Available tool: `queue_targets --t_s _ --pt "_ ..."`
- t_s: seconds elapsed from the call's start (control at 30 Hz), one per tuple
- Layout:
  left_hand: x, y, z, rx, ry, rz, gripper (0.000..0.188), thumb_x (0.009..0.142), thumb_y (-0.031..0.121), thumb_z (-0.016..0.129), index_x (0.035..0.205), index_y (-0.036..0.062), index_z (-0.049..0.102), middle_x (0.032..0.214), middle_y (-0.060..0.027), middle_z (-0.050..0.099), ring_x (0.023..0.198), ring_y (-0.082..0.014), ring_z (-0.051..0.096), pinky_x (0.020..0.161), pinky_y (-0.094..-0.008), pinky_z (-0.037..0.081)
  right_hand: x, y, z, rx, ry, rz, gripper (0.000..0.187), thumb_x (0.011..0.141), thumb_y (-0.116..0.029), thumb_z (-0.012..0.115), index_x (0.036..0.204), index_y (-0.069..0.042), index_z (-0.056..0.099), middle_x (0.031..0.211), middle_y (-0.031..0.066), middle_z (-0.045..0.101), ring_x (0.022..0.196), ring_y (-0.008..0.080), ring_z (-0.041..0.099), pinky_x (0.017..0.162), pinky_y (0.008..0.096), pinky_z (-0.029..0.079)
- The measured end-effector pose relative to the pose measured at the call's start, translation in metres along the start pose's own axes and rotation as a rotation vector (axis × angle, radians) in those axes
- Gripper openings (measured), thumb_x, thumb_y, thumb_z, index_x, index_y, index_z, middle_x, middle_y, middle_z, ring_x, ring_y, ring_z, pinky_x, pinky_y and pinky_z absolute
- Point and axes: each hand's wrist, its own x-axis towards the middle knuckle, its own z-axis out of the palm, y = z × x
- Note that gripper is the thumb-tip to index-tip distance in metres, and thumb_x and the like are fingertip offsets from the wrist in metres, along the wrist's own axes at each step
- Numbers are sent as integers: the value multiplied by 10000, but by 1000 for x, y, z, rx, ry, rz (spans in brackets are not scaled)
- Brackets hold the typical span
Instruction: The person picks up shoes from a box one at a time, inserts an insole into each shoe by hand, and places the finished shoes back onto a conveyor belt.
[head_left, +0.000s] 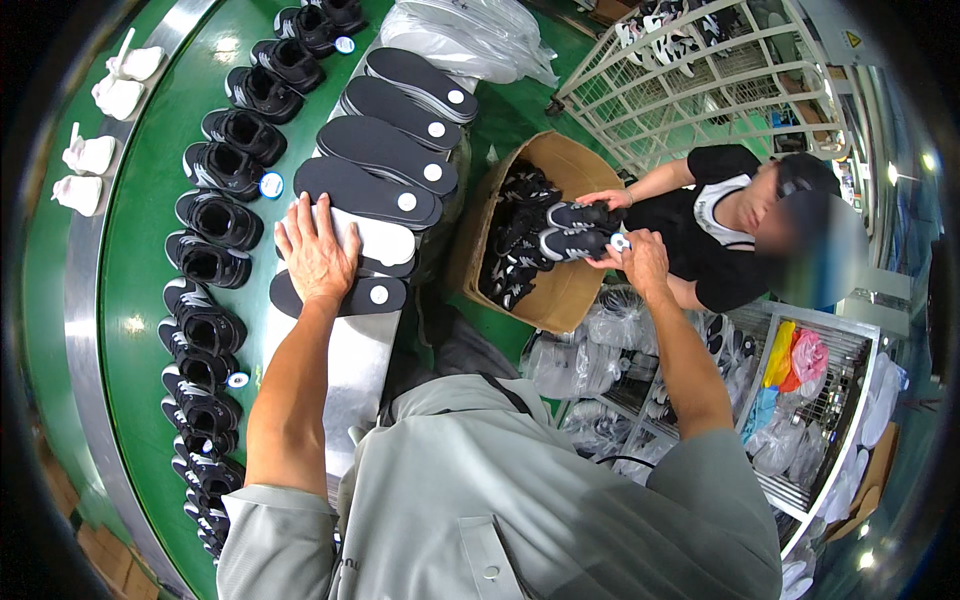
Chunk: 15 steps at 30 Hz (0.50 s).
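My left hand (pixel 318 252) lies with its fingers spread on a white insole (pixel 381 238), which rests among the black insoles. Stacks of black insoles (pixel 385 152), each with a round white spot at one end, run up the metal bench away from me. My right hand (pixel 645 262) reaches out to the right, its fingers closed on a small round white disc (pixel 620 242). That disc is close beside a pair of black sneakers (pixel 578 232) with grey soles, which another person (pixel 735 225) holds in both hands over a cardboard box.
The cardboard box (pixel 565 300) contains several black shoes. On the left, black shoes (pixel 208 258) line a green conveyor (pixel 130 290) with a metal rail. Wire cages (pixel 700 80) of shoes stand far right; a wire rack (pixel 800 500) of plastic-wrapped items is nearer. Plastic bags (pixel 465 35) cover the bench's far end.
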Motion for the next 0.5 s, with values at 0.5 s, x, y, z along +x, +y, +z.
queue_targets --t_s 0.5 --pt "6 1 1 -13 -39 -15 655 921 444 561 1456 85 444 1537 -179 384 1454 -363 309 1215 -551 161 70 74 6 -114 -272 -3 437 788 -177 727 1216 -119 661 1082 156 615 1006 357 662 858 445 545"
